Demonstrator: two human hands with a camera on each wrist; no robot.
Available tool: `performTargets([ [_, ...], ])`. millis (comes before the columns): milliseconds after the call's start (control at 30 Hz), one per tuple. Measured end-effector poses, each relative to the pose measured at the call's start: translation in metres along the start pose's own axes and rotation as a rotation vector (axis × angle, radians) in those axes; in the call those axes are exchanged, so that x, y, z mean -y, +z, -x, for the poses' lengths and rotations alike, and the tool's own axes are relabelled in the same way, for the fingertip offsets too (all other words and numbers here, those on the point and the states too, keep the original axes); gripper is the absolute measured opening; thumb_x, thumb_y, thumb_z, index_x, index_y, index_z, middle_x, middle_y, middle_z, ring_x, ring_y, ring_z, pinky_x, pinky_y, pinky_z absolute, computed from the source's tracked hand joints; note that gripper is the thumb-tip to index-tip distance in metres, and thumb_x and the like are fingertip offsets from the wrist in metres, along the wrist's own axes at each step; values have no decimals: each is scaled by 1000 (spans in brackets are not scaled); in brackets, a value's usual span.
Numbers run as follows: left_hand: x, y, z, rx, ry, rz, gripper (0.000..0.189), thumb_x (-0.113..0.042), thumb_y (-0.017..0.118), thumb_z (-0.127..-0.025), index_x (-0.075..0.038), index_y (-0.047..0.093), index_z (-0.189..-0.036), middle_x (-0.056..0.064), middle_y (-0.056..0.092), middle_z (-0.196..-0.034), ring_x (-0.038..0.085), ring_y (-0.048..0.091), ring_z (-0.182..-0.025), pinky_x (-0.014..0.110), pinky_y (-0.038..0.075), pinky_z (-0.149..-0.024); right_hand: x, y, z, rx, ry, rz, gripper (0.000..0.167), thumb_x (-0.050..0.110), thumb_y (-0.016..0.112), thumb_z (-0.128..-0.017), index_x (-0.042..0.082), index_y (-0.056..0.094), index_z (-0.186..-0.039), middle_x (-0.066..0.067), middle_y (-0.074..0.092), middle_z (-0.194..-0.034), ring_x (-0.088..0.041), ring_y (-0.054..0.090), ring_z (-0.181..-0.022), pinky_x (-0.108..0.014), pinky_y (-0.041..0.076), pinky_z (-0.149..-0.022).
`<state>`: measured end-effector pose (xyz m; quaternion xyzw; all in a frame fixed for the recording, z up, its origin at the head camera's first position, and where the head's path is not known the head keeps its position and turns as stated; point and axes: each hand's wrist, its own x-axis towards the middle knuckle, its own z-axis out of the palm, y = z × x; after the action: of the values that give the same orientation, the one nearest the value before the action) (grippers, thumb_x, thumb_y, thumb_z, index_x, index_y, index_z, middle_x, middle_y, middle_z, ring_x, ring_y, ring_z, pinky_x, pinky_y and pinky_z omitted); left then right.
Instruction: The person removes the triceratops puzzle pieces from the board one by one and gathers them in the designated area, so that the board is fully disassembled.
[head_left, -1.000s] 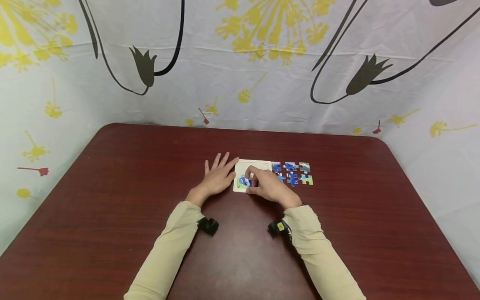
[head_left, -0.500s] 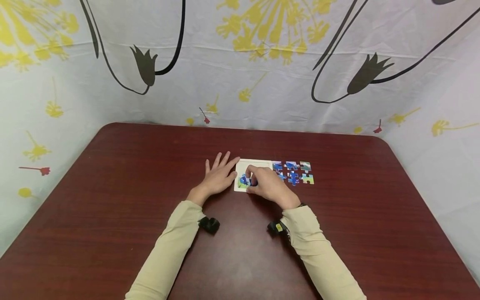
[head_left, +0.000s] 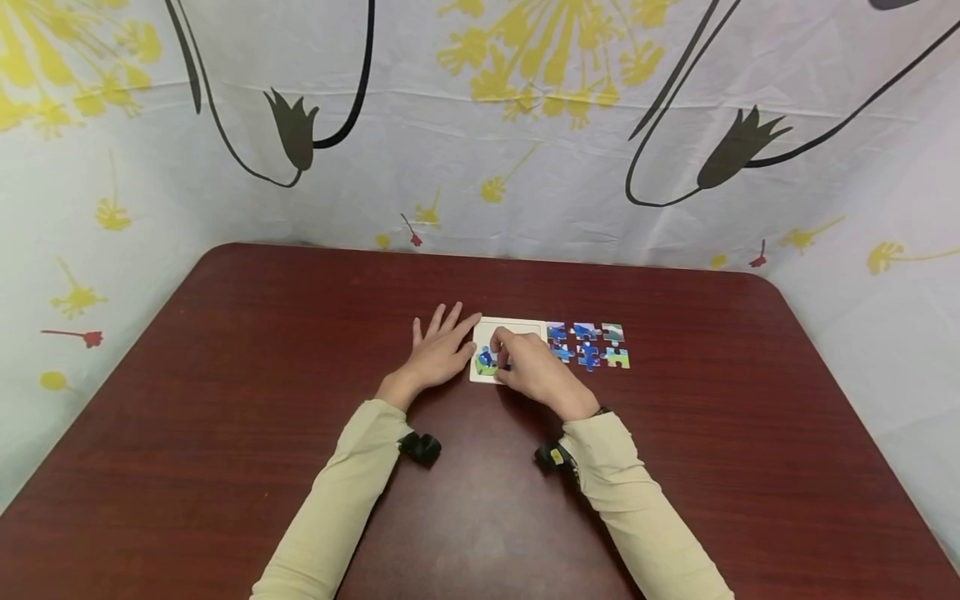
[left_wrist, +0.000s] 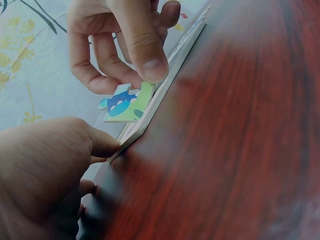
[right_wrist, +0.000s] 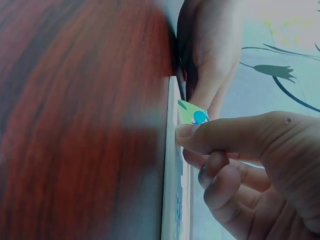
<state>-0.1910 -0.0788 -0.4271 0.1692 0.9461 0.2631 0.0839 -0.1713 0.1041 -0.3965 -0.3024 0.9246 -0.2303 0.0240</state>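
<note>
A square, pale puzzle tray (head_left: 510, 321) lies on the dark red table between the hands. My right hand (head_left: 536, 372) pinches a green and blue jigsaw piece (head_left: 486, 362) between thumb and fingers at the tray's near left corner. In the left wrist view this piece (left_wrist: 131, 106) stands tilted over the tray, the right thumb at its edge. My left hand (head_left: 435, 358) rests with spread, straight fingers at the tray's left side; its thumb touches the rim. The right hand covers part of the tray in the head view.
Several loose jigsaw pieces (head_left: 587, 355) in blue, purple and green lie in two rows just right of the tray. The table (head_left: 315, 333) stretches out on both sides. A white patterned cloth (head_left: 480, 167) hangs behind it.
The jigsaw piece in the corner now looks more tilted, its right part raised, and the right thumb has shifted slightly up with it. The left hand stays in place.
</note>
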Motion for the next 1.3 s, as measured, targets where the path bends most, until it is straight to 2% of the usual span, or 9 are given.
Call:
performTargets([
  [400, 2, 0, 1, -7, -1, 0, 51, -30, 40, -100, -22, 27, -148, 10, 9, -155, 31, -3, -140, 59, -9, -104, 1, -2, -1, -4, -14, 8, 22, 4, 68, -81, 1, 58, -100, -1, 61, -77, -11, 57, -66, -26, 47, -62],
  [667, -1, 1, -1, -7, 17, 17, 51, -29, 40, -100, -20, 28, -148, 11, 9, -155, 31, -3, -140, 59, -9, -103, -16, -30, 14, -49, 34, -85, 22, 6, 69, -81, -1, 60, -100, -1, 62, -77, -9, 53, -56, -26, 44, -55],
  [833, -1, 0, 2, 0, 2, 32, 51, -29, 42, -99, -20, 28, -148, 10, 8, -155, 31, -4, -140, 59, -10, -103, -34, -48, 32, -66, 106, -90, 22, 11, 72, -79, 1, 60, -96, 0, 62, -75, -10, 53, -60, -28, 43, -59],
  [1033, 0, 1, 1, -2, 2, 34, 52, -28, 43, -99, -20, 29, -148, 11, 8, -155, 31, -4, -140, 59, -10, -103, -54, -61, 50, 19, 198, -75, 23, 12, 76, -76, 3, 60, -91, 1, 59, -72, -15, 53, -66, -33, 42, -64],
  [1300, -2, -1, 1, 0, 7, 34, 52, -28, 43, -99, -19, 29, -148, 11, 9, -155, 31, -4, -140, 59, -10, -103, -59, -59, 57, 161, 221, -99, 22, 11, 76, -76, 5, 62, -91, 1, 59, -72, -14, 52, -64, -33, 43, -61],
])
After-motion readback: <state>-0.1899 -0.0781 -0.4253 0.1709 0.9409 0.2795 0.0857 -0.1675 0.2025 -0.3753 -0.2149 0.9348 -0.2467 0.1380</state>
